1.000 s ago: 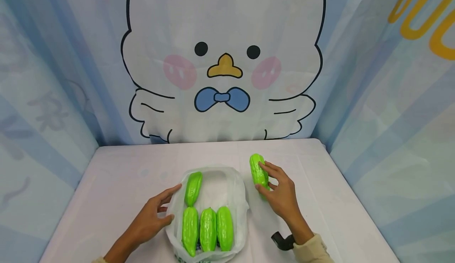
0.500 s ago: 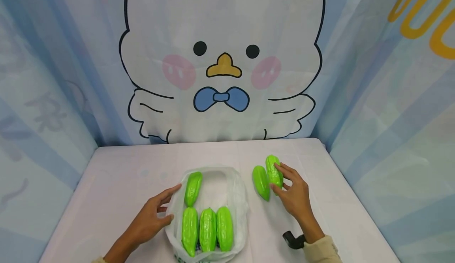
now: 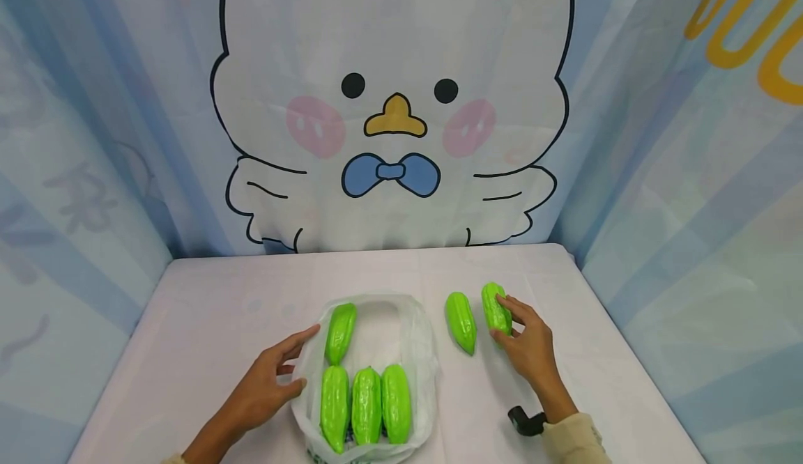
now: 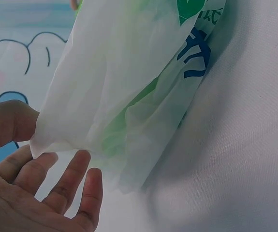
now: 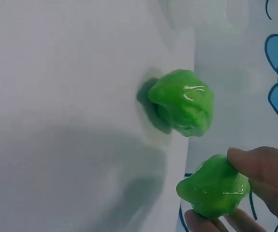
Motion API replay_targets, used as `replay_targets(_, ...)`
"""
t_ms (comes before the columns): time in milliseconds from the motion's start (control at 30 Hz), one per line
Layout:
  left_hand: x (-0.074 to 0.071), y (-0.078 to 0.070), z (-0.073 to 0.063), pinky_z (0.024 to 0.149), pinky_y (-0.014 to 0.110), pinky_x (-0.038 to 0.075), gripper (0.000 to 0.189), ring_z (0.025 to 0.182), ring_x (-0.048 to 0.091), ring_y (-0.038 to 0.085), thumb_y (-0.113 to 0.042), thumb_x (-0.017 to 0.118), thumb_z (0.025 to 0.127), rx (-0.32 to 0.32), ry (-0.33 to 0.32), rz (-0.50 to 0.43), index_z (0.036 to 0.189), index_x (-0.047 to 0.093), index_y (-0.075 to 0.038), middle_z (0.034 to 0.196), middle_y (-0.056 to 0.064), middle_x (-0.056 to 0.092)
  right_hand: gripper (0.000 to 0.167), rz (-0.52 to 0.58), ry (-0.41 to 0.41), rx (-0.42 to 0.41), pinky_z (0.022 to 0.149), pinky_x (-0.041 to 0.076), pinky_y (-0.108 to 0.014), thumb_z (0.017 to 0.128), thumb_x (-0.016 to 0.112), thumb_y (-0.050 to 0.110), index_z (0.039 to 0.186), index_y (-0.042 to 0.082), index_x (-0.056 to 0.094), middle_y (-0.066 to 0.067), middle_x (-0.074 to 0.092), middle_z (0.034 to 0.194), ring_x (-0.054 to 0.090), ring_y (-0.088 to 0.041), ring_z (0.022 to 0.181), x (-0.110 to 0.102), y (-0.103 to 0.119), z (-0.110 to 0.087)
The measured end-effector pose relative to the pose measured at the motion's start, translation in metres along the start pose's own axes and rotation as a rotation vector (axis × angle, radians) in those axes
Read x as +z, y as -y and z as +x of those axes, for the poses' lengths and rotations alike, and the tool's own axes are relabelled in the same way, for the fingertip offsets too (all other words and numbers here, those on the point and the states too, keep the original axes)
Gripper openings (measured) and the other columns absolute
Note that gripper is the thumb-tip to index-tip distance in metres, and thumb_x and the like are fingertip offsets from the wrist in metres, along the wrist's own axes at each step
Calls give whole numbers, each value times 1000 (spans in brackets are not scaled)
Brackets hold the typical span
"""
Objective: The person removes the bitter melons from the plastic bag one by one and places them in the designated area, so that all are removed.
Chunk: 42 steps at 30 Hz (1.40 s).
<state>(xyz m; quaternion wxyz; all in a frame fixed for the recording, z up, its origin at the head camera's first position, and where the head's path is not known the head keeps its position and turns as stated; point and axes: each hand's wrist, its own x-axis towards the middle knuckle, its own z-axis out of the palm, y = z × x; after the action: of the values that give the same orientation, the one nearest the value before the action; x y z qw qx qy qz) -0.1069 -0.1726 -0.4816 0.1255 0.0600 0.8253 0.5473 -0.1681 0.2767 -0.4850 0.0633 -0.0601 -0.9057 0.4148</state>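
Observation:
My right hand (image 3: 530, 342) grips a shiny bright green bitter melon (image 3: 495, 307) between thumb and fingers at the right of the table. In the right wrist view the held bitter melon (image 5: 213, 188) shows its lumpy, pointed end. To its left another bitter melon (image 3: 461, 321) lies on the table. My left hand (image 3: 270, 384) pinches the left edge of a white plastic bag (image 3: 426, 352) with its mouth spread wide. Thumb and fingertips meet the thin plastic (image 4: 95, 82) in the left wrist view. Several bitter melons lie in the bag, three side by side and one bitter melon (image 3: 341, 331) behind them.
A white cloth covers the table (image 3: 219, 311). A black curved piece (image 3: 525, 422) sits by the right sleeve (image 3: 574, 439). Behind the table hangs a curtain (image 3: 395, 220) with a cartoon bird, and blue striped curtains (image 3: 690, 241) flank both sides.
My right hand has moved right with one bitter melon, coming away from the other, which now stands apart on the table. The left hand and bag have stayed put.

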Motion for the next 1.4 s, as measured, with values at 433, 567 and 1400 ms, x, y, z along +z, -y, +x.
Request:
replay_targets(433, 0, -1, -1, 106, 53, 58, 82, 143, 56, 40, 0, 73, 88, 5, -1, -3, 162, 45, -21, 165, 17, 47, 72, -35, 44, 42, 112, 53, -53, 89, 79, -4, 155, 11, 55, -21, 43, 166, 55, -46, 142, 7, -17, 7)
replay_targets(567, 0, -1, -1, 107, 53, 58, 82, 144, 55, 40, 0, 74, 88, 5, -1, -2, 163, 45, -21, 166, 17, 46, 72, -40, 54, 48, 114, 52, -54, 89, 78, -4, 156, 10, 54, -22, 41, 167, 52, -46, 144, 6, -18, 8)
replay_targets(1400, 0, -3, -1, 106, 54, 59, 82, 142, 57, 42, 0, 74, 88, -16, 4, -6, 163, 45, -20, 166, 18, 45, 73, -94, 41, 60, 117, 50, -56, 90, 81, 5, 157, 9, 52, -23, 40, 168, 47, -49, 148, 6, -21, 8)
